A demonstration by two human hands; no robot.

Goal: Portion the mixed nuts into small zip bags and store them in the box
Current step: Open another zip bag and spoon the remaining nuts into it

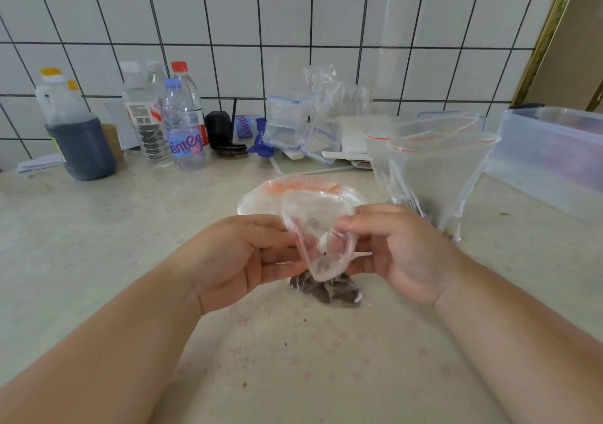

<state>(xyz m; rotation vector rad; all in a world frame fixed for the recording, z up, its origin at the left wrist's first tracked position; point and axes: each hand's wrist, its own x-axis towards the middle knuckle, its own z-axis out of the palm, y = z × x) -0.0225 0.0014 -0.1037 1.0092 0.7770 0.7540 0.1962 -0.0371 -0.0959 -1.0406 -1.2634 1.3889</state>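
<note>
Both hands meet above the counter [98, 234] at centre frame. Left hand [241, 257]: fingers curled, pinching the left edge of the small zip bag [321, 244]. Right hand [388, 250]: fingers curled, pinching the bag's right edge near its mouth. The bag is clear with a red seal line; its mouth is pulled open and tilted toward the viewer. Dark nuts [326, 290] sit in the bag's bottom, which hangs below the hands, close to the counter surface; contact with the counter cannot be confirmed.

Just behind the hands lies a flat pile of clear bags [293, 192] with an orange-red strip. To the right stand two larger open zip bags [437, 175], upright, mouths wide. At the far right edge sits a translucent storage box [551, 159], well apart from the hands.

Along the tiled wall [293, 32]: a jug of dark liquid [75, 133] at left, several water bottles [176, 123] beside it, and small clip-lid containers [287, 123] near centre.
</note>
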